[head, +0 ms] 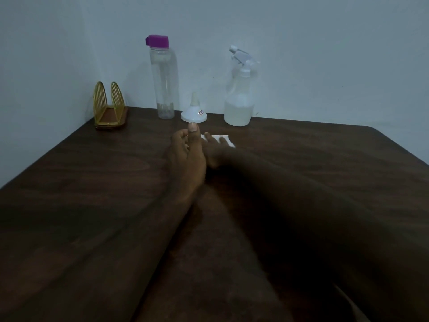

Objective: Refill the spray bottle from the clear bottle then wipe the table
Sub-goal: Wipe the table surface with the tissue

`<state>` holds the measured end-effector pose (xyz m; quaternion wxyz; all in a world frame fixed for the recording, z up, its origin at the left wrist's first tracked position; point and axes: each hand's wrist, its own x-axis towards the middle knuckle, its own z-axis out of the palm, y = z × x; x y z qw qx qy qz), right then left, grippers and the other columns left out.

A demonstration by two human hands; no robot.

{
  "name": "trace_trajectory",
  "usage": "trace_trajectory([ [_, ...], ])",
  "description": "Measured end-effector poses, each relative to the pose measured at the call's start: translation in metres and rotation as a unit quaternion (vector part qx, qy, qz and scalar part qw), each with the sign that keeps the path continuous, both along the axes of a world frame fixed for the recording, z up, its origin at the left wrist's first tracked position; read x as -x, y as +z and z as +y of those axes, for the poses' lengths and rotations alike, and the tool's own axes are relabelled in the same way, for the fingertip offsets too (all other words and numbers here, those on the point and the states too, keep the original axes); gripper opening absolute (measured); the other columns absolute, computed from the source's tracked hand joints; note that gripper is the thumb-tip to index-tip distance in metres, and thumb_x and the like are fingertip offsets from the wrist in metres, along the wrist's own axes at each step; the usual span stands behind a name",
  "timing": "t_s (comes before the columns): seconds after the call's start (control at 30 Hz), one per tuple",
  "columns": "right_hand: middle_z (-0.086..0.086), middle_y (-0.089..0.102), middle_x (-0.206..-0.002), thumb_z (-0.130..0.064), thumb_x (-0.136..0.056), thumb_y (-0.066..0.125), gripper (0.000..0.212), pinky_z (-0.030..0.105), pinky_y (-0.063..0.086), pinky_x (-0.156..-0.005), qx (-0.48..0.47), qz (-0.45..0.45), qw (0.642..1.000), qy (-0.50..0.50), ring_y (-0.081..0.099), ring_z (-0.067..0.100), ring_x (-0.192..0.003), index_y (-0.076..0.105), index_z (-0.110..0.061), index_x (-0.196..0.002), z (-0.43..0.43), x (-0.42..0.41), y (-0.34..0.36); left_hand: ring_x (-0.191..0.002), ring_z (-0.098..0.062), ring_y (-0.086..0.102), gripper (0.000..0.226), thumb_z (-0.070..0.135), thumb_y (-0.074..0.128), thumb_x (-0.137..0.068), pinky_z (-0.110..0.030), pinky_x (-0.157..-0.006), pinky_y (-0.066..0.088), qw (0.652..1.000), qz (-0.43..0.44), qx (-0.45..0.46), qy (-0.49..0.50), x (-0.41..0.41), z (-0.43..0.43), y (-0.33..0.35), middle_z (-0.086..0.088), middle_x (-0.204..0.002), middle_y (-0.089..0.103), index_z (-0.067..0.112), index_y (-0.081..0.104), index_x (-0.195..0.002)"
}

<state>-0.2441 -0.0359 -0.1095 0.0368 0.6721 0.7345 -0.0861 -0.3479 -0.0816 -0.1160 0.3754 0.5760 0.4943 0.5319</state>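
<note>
A tall clear bottle (163,80) with a purple cap stands at the back of the dark wooden table (92,173), with only a little liquid at its bottom. To its right stands the white spray bottle (239,94), about a third full, its trigger head on. Between them a white funnel (194,113) rests upside down. A white cloth (226,139) lies flat in front of the funnel. My right hand (217,149) lies on the cloth, fingers spread. My left hand (186,154) hovers just left of it, fingers loosely curled, holding nothing.
A gold wire napkin holder (109,108) stands at the back left corner, near the wall. The table's right edge (404,149) runs diagonally at the far right. A pale wall rises right behind the bottles.
</note>
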Motion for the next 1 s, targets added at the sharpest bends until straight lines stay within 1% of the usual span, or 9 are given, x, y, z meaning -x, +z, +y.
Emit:
trace_trajectory([
  [0.13, -0.005, 0.021, -0.162, -0.081, -0.078, 0.007, 0.069, 0.060, 0.016, -0.114, -0.052, -0.005, 0.989, -0.138, 0.020, 0.031, -0.149, 0.016, -0.055, -0.142, 0.011, -0.068, -0.003, -0.083, 0.009, 0.050, 0.042, 0.061, 0.025, -0.094, -0.009, -0.075, 0.039, 0.997, 0.035, -0.003, -0.065, -0.001, -0.010, 0.001, 0.018, -0.087, 0.055, 0.031, 0.052, -0.105],
  [0.23, -0.003, 0.006, -0.165, -0.088, -0.074, 0.002, 0.076, 0.063, 0.009, -0.116, -0.010, -0.019, 0.973, -0.231, 0.007, 0.034, -0.151, 0.010, -0.058, -0.144, 0.004, -0.135, -0.004, -0.088, 0.003, 0.055, 0.050, 0.074, 0.022, -0.080, -0.019, -0.075, 0.038, 0.990, 0.059, -0.001, -0.124, -0.005, -0.013, 0.000, 0.015, -0.092, 0.059, 0.037, 0.052, -0.094],
  [0.33, 0.003, 0.006, -0.165, -0.097, -0.062, -0.001, 0.102, 0.063, 0.010, -0.116, -0.014, -0.002, 0.940, -0.342, 0.008, 0.035, -0.151, 0.011, -0.047, -0.151, -0.007, -0.167, -0.008, -0.090, -0.001, 0.057, 0.050, 0.076, 0.021, -0.073, -0.022, -0.075, 0.040, 0.987, 0.080, 0.003, -0.142, -0.007, -0.011, -0.001, 0.013, -0.093, 0.060, 0.038, 0.051, -0.087],
  [0.43, 0.007, 0.030, -0.157, -0.084, -0.075, 0.013, 0.078, 0.062, 0.027, -0.109, -0.045, 0.011, 0.966, -0.254, 0.032, 0.039, -0.141, 0.032, -0.046, -0.140, -0.013, -0.130, -0.006, -0.086, 0.000, 0.056, 0.049, 0.073, 0.023, -0.079, -0.019, -0.070, 0.038, 0.988, 0.086, 0.000, -0.130, -0.011, -0.010, 0.000, 0.012, -0.090, 0.060, 0.036, 0.053, -0.088],
  [0.57, 0.002, -0.006, -0.166, -0.062, -0.097, 0.009, 0.064, 0.062, 0.002, -0.117, 0.016, -0.044, 0.999, 0.001, -0.007, 0.031, -0.151, 0.005, -0.036, -0.156, -0.043, -0.060, -0.015, -0.081, 0.005, 0.058, 0.041, 0.058, 0.032, -0.094, -0.015, -0.069, 0.043, 0.989, 0.077, -0.013, -0.122, -0.020, -0.016, 0.002, 0.014, -0.088, 0.061, 0.028, 0.059, -0.102],
  [0.63, 0.005, -0.008, -0.165, -0.062, -0.095, 0.006, 0.066, 0.061, 0.001, -0.118, 0.021, -0.055, 0.998, 0.035, -0.009, 0.031, -0.151, 0.001, -0.036, -0.156, -0.050, -0.074, -0.016, -0.081, 0.003, 0.058, 0.042, 0.059, 0.033, -0.094, -0.019, -0.071, 0.044, 0.987, 0.083, -0.020, -0.134, -0.026, -0.020, 0.003, 0.013, -0.086, 0.062, 0.027, 0.060, -0.102],
  [0.77, 0.001, 0.010, -0.165, -0.075, -0.088, 0.008, 0.066, 0.056, 0.011, -0.118, -0.031, -0.010, 0.981, -0.191, 0.012, 0.029, -0.151, 0.009, -0.050, -0.149, -0.062, -0.178, -0.008, -0.069, -0.001, 0.052, 0.048, 0.071, 0.026, -0.085, -0.024, -0.062, 0.036, 0.974, 0.141, 0.007, -0.175, -0.039, -0.030, 0.006, 0.011, -0.074, 0.054, 0.030, 0.052, -0.087],
  [0.87, 0.003, -0.002, -0.166, -0.076, -0.089, 0.006, 0.067, 0.062, 0.003, -0.118, 0.024, -0.028, 0.940, -0.339, -0.001, 0.035, -0.151, 0.004, -0.051, -0.151, -0.079, -0.233, -0.005, -0.073, -0.005, 0.052, 0.047, 0.068, 0.024, -0.088, -0.024, -0.062, 0.034, 0.965, 0.157, 0.039, -0.207, -0.052, -0.033, 0.008, 0.009, -0.078, 0.055, 0.029, 0.051, -0.089],
  [1.0, 0.001, 0.018, -0.163, -0.075, -0.089, 0.007, 0.063, 0.063, 0.016, -0.115, -0.020, -0.018, 0.966, -0.257, 0.020, 0.034, -0.148, 0.020, -0.049, -0.145, -0.083, -0.188, -0.005, -0.078, -0.007, 0.055, 0.047, 0.066, 0.030, -0.092, -0.025, -0.065, 0.039, 0.970, 0.126, 0.036, -0.204, -0.085, -0.027, 0.008, 0.007, -0.084, 0.058, 0.027, 0.055, -0.098],
])
